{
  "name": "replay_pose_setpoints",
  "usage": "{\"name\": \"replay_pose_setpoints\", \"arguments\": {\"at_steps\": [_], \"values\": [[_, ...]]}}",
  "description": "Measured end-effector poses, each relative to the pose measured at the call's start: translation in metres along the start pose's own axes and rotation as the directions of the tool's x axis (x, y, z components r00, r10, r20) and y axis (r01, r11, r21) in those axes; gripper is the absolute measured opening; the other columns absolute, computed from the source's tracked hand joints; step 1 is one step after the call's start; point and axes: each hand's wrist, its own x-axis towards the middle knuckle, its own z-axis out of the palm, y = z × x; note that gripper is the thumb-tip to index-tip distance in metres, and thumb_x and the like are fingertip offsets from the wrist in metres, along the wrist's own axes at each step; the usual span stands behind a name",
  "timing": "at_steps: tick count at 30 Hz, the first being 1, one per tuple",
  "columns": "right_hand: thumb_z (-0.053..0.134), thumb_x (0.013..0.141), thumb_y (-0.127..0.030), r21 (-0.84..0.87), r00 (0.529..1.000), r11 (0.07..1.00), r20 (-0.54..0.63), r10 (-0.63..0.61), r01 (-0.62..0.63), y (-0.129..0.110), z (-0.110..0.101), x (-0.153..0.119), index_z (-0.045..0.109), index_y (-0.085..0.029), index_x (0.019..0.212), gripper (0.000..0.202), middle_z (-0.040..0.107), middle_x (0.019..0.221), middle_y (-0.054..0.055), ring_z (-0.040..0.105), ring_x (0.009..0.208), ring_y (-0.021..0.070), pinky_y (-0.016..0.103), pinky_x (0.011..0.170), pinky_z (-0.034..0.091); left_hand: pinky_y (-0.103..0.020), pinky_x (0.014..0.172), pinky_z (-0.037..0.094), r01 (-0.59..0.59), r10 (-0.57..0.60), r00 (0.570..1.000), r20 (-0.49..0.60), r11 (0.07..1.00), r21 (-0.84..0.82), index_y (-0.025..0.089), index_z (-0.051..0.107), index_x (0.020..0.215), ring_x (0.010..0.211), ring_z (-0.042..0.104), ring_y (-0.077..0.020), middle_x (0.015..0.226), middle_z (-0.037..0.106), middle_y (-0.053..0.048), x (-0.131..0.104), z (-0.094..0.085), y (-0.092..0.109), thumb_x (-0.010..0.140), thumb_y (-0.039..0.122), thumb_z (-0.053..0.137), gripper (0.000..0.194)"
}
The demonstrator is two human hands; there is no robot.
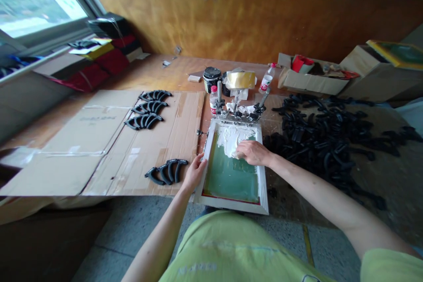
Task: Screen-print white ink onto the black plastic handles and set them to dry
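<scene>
A screen printing frame (265, 185) with green mesh lies in front of me, its far end at a metal hinge clamp (236, 116). White ink (228, 139) is smeared thickly over the far part of the mesh. My left hand (196, 171) grips the frame's left edge, fingers closed along it. Over the mesh, at the near edge of the white ink, is my right hand (254, 152) with its fingers closed. Whatever it holds is hidden by the fingers and the ink. Left of the frame, a fan-shaped set of curved black pieces (167, 172) lies near my left hand.
Flat cardboard (109, 141) covers the left, with several black sets on it. A heap of black curved parts (307, 132) lies right. Behind the clamp stand a black tub (211, 78) and two bottles, one (267, 78) farther right. An open carton (313, 81) sits back right.
</scene>
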Motion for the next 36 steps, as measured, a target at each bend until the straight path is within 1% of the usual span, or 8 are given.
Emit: {"name": "replay_pose_setpoints", "arguments": {"at_steps": [4, 8, 13, 18, 25, 27, 31, 36], "values": [[0.049, 0.080, -0.006, -0.043, 0.974, 0.985, -0.163, 0.160, -0.169, 0.000, 0.009, 0.007, 0.064, -0.016, 0.086, 0.019, 0.065, 0.087, 0.008, 0.056, 0.088, 0.0211, 0.031, 0.077, 0.044, -0.025, 0.061, 0.048, 0.004, -0.005, 1.000, 0.016, 1.000, 0.014, 0.018, 0.059, 0.125, 0.070, 0.063, -0.0177, 0.081, 0.069, -0.004, 0.000, -0.001, 0.002, 0.076, 0.055, 0.060, 0.061], [0.046, 0.083, -0.005, -0.033, 0.980, 0.998, -0.194, 0.049, -0.056, -0.009, 0.024, -0.007, 0.065, -0.015, 0.098, 0.026, 0.066, 0.096, 0.010, 0.056, 0.097, 0.0221, 0.034, 0.086, 0.045, -0.025, 0.058, 0.047, 0.011, -0.012, 0.999, 0.043, 1.000, 0.028, 0.019, 0.057, 0.127, 0.067, 0.062, -0.0168, 0.081, 0.069, -0.003, 0.002, -0.001, 0.000, 0.077, 0.056, 0.059, 0.063], [0.061, 0.086, -0.022, 0.047, 0.950, 0.978, -0.229, 0.210, -0.205, 0.006, 0.002, 0.016, 0.063, -0.021, 0.109, 0.023, 0.068, 0.098, 0.006, 0.061, 0.091, 0.0205, 0.031, 0.080, 0.048, -0.024, 0.056, 0.046, 0.017, -0.016, 0.996, 0.087, 1.000, -0.006, 0.019, 0.053, 0.131, 0.064, 0.061, -0.0157, 0.081, 0.070, -0.003, -0.002, -0.007, 0.016, 0.077, 0.057, 0.060, 0.067], [0.067, 0.082, -0.027, 0.031, 0.834, 0.883, -0.313, 0.454, -0.469, 0.049, -0.042, 0.052, 0.046, -0.030, 0.138, 0.060, 0.068, 0.107, 0.005, 0.064, 0.088, 0.0215, 0.032, 0.077, 0.048, -0.023, 0.049, 0.043, 0.006, 0.004, 0.995, 0.103, 0.995, -0.101, 0.020, 0.058, 0.127, 0.056, 0.058, -0.0145, 0.075, 0.068, -0.002, -0.017, -0.024, 0.074, 0.079, 0.065, 0.053, 0.067], [0.047, 0.088, -0.027, 0.238, 0.511, 0.650, -0.451, 0.732, -0.721, 0.095, -0.038, -0.026, 0.064, -0.019, 0.108, 0.027, 0.070, 0.088, 0.008, 0.063, 0.081, 0.0227, 0.033, 0.075, 0.047, -0.026, 0.065, 0.052, -0.242, 0.266, 0.964, -0.001, 0.875, -0.420, 0.017, 0.063, 0.109, 0.076, 0.065, -0.0167, 0.096, 0.070, -0.007, 0.005, -0.013, 0.154, 0.082, 0.067, 0.048, 0.059], [0.048, 0.088, -0.028, 0.224, 0.568, 0.668, -0.381, 0.730, -0.709, 0.082, -0.010, -0.041, 0.065, -0.018, 0.101, 0.023, 0.069, 0.087, 0.008, 0.062, 0.083, 0.0236, 0.035, 0.077, 0.047, -0.025, 0.062, 0.051, -0.270, 0.285, 0.958, -0.026, 0.872, -0.408, 0.014, 0.061, 0.112, 0.073, 0.065, -0.0158, 0.089, 0.069, -0.007, 0.016, -0.006, 0.167, 0.084, 0.064, 0.046, 0.059], [0.058, 0.085, -0.026, 0.118, 0.835, 0.862, -0.216, 0.506, -0.492, 0.037, 0.039, -0.042, 0.064, -0.020, 0.104, 0.021, 0.067, 0.100, 0.008, 0.058, 0.099, 0.0245, 0.038, 0.088, 0.044, -0.022, 0.057, 0.049, -0.274, 0.263, 0.961, -0.082, 0.888, -0.369, 0.013, 0.057, 0.116, 0.066, 0.062, -0.0123, 0.083, 0.066, -0.005, 0.022, 0.002, 0.164, 0.088, 0.063, 0.040, 0.060], [0.056, 0.087, -0.020, 0.117, 0.892, 0.902, -0.142, 0.429, -0.415, 0.006, 0.035, -0.027, 0.063, -0.021, 0.095, 0.011, 0.063, 0.097, 0.007, 0.056, 0.098, 0.0228, 0.038, 0.090, 0.043, -0.020, 0.052, 0.046, -0.048, 0.085, 0.991, 0.099, 0.942, -0.332, 0.016, 0.056, 0.117, 0.062, 0.059, -0.0109, 0.086, 0.068, -0.006, -0.011, 0.015, 0.104, 0.083, 0.064, 0.049, 0.059]]}}
